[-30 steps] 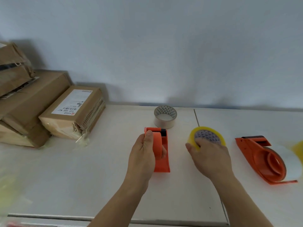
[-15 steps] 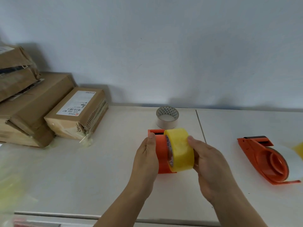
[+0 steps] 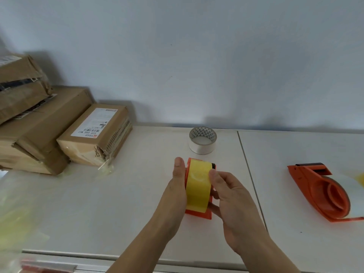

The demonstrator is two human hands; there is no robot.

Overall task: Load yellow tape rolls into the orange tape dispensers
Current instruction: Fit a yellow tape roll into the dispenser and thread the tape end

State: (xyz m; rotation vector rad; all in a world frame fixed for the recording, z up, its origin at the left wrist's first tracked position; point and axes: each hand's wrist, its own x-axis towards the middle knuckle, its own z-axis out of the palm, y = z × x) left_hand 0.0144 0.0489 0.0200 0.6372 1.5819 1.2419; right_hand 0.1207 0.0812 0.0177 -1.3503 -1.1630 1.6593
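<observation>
Fingers: L hand clamped on orange dispenser w/ yellow roll seated in it, mid-bench; R hand pinching roll's right side. Count: 2 dispensers, 2nd far right; 1 white roll behind; 3 boxes left.

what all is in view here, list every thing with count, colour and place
yellow tape roll: 1, yellow, on the centre dispenser, between both hands
orange plastic tape dispensers: 2, orange; one centre, one lying at right
white tape roll: 1, white, upright behind the centre dispenser
brown cardboard parcels: several, brown, stacked at left by the wall
white table: 1, white, under everything
left hand: 1, steadying the dispenser's left side
right hand: 1, gripping the roll's right side
</observation>
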